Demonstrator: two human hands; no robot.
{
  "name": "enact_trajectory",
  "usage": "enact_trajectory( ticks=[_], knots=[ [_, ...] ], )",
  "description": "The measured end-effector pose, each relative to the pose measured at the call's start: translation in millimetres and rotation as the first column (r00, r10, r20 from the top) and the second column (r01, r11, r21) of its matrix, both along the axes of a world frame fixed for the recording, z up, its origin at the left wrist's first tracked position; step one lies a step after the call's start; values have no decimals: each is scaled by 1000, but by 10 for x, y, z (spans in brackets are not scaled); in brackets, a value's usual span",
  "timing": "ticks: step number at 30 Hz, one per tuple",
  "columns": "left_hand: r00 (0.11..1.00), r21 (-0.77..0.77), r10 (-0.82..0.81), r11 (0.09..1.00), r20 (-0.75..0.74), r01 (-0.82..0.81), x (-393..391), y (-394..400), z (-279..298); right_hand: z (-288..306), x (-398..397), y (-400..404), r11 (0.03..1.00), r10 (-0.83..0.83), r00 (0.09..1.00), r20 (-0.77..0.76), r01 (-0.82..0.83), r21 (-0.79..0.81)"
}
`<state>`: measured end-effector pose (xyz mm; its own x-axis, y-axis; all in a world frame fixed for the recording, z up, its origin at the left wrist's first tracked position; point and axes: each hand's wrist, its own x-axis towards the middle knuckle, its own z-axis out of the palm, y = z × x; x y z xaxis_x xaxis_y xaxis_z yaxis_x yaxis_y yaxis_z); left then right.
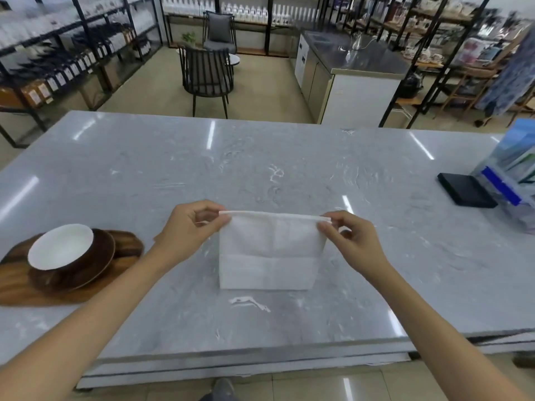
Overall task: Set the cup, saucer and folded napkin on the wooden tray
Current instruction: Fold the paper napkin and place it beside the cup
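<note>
A white napkin (270,253) lies on the grey marble table in front of me, its far edge lifted off the surface. My left hand (188,227) pinches the napkin's far left corner. My right hand (351,237) pinches the far right corner. At the left sits the wooden tray (26,290). On it rests a dark brown saucer (92,261), and a cup (62,246) with a white inside and dark outside stands on the saucer.
A black flat box (464,191) and a clear holder with blue leaflets (512,175) stand at the table's right side. Beyond the far edge are black chairs (207,73), a steel counter and shelving. The table's near edge runs just below my forearms.
</note>
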<state>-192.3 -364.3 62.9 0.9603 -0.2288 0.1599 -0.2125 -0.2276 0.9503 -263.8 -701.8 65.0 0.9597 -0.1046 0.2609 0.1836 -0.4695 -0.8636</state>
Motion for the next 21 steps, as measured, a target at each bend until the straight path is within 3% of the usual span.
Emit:
enact_trajectory(
  ticks=[7, 13, 21],
  knots=[
    [992, 154, 57, 987, -108, -40, 896, -265, -598, -532, 956, -56, 995, -69, 972, -226, 50, -88],
    [975, 316, 73, 949, -210, -3, 1193, -396, -1041, -1139, 1337, -24, 987, -158, 876, -456, 136, -81],
    [986, 384, 106, 922, -129, -49, 1203, -366, -1123, -1272, 1258, 44, 953, -297, 868, -399, 245, -177]
  ],
)
